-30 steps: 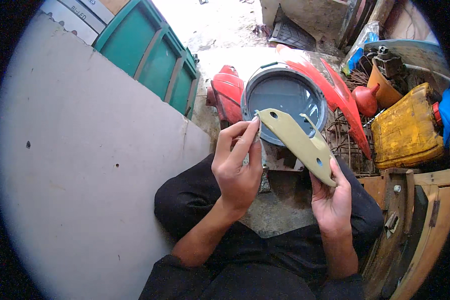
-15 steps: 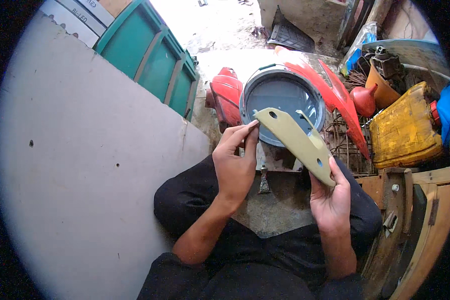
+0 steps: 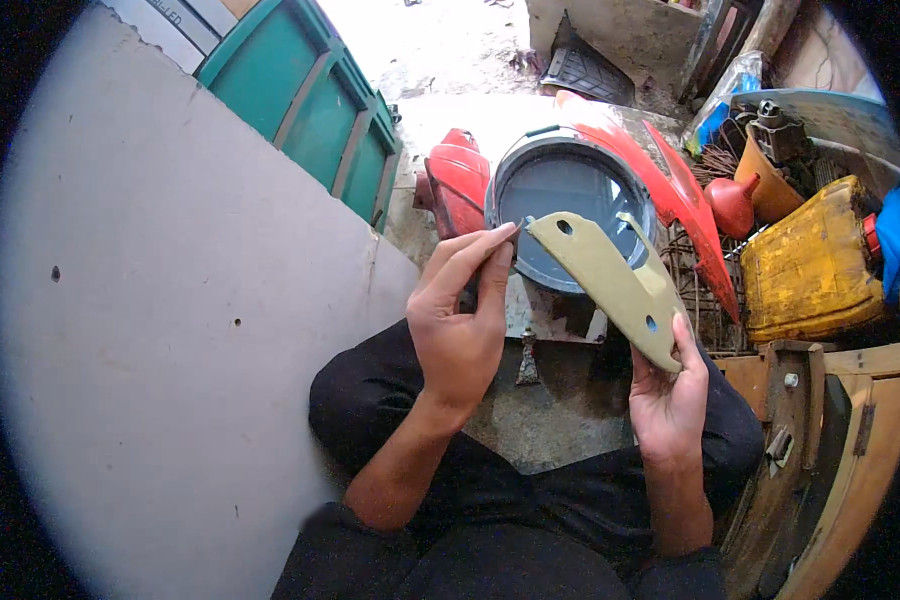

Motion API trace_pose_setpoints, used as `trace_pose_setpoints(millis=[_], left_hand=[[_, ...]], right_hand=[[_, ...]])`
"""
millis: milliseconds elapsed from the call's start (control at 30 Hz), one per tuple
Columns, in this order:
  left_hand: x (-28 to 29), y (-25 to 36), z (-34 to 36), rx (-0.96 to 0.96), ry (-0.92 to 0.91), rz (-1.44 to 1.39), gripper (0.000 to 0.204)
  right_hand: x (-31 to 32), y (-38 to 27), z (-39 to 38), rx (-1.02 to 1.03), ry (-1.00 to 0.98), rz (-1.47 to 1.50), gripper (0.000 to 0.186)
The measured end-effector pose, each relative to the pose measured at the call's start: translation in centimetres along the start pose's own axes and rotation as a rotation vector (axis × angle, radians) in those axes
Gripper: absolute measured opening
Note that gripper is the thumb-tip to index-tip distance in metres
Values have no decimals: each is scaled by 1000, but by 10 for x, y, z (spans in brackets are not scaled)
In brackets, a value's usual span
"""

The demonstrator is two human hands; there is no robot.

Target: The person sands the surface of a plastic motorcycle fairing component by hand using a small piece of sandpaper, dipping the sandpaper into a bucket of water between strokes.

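My right hand (image 3: pixel 672 405) grips the lower end of a khaki, curved plastic panel (image 3: pixel 610 277), thumb along its edge. The panel slants up to the left, with a hole near each end and a hooked arm on its far side. At its upper end, my left hand (image 3: pixel 462 320) pinches a small, thin dark piece (image 3: pixel 518 236) between thumb and fingertips; it looks like folded sandpaper. A narrow gap shows between that hand and the panel's tip. Behind the panel stands a bucket (image 3: pixel 497 182) of greyish water, partly hidden by it.
Red body panels (image 3: pixel 458 175) lie left and right of the bucket. At right are a red funnel (image 3: pixel 732 203), a stained yellow jerrycan (image 3: pixel 805 268) and a wooden frame (image 3: pixel 875 430). A pale wall (image 3: pixel 190 300) and green panelling (image 3: pixel 280 90) bound the left.
The khaki panel and my right hand have shifted slightly right. My left hand has drawn a little away from the panel's tip, still pinching the dark piece.
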State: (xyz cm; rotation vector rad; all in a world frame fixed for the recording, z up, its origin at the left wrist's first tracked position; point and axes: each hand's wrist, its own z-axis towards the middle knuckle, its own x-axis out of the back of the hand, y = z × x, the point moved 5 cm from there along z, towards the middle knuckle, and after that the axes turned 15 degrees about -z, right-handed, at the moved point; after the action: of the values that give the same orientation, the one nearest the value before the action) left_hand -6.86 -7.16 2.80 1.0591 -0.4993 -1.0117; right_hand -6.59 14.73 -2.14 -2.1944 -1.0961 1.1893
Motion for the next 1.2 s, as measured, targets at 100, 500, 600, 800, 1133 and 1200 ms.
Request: trace_pose_setpoints(millis=[100,500,600,800,1133,1200], left_hand=[[-1,3,0,-49,-14,47,18],[-6,9,-4,-43,-131,146,18],[-10,10,-6,-29,-151,126,18],[-13,1,-11,102,-131,-46,17],[-6,-10,-7,385,-12,-319,15],[-3,-7,-6,406,10,-304,15]], right_hand=[[-3,0,-4,11,14,-35,31],[-5,-4,-10,100,50,-89,40],[-1,-1,-7,94,31,-74,40],[-6,0,-8,80,40,-45,37],[1,0,-2,18,23,13,33],[0,0,-2,19,21,22,32]])
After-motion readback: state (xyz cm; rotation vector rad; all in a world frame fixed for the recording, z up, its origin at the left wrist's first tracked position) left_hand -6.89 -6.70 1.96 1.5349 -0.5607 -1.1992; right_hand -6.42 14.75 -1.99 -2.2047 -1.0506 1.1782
